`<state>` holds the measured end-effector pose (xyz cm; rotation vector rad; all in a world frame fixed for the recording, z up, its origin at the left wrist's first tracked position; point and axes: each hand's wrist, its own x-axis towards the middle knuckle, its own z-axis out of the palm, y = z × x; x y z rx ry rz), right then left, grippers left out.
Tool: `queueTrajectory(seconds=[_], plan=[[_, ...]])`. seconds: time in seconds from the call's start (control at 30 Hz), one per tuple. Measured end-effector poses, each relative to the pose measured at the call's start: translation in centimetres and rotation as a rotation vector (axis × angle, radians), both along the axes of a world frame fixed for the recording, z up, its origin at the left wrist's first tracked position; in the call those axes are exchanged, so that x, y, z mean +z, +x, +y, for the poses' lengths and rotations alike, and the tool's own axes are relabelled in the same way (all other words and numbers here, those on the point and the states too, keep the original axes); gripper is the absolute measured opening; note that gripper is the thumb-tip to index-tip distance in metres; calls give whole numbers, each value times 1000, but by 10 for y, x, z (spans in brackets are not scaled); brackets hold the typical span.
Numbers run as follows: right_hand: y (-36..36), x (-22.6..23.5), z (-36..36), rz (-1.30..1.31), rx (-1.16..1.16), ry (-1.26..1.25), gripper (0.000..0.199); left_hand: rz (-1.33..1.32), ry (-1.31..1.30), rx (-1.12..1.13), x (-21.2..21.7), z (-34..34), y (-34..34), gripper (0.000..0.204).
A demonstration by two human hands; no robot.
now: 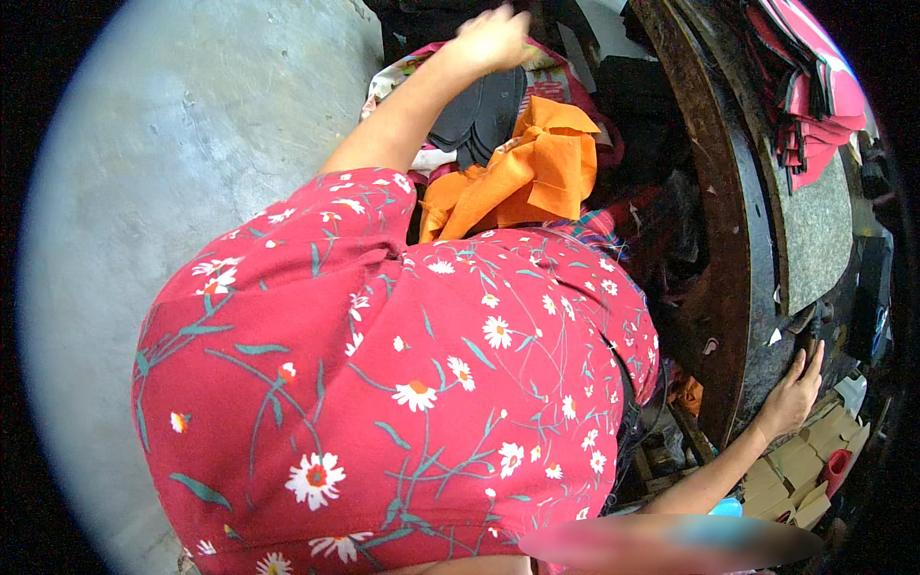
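At the top, my left hand (494,40) is slightly blurred, its fingers curled closed; anything inside them is hidden. Below it lie black sole-shaped pieces (494,110) on a patterned cloth. Nearer my body, a crumpled orange cloth (537,172) lies against those pieces. On the right, my right hand (793,393) rests with fingers stretched out on the dark work table (752,297). Its fingertips are next to a small dark metal part (816,318), and I see nothing held. My red floral shirt fills the middle of the view.
Stacked pink and black cut pieces (815,125) sit on the table at upper right, beside a grey slab (819,230). The table's curved brown edge (714,182) runs down the right. Cardboard boxes (795,460) and a red round object (837,468) are at lower right. Grey concrete floor (192,125) spreads left.
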<state>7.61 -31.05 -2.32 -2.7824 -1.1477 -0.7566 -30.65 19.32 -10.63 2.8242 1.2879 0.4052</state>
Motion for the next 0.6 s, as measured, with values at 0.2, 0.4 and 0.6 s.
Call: queueTrajectory(seconds=[0.2,0.4,0.6], plan=[[0,0,0,15,7,8,43,342,-350,524,-104,-39,-45,120],[0,0,0,35,-18,-3,42,373,-403,469,-102,-51,-35,119],[-1,0,0,7,1,-5,41,451,-509,445,-90,-47,-21,117]])
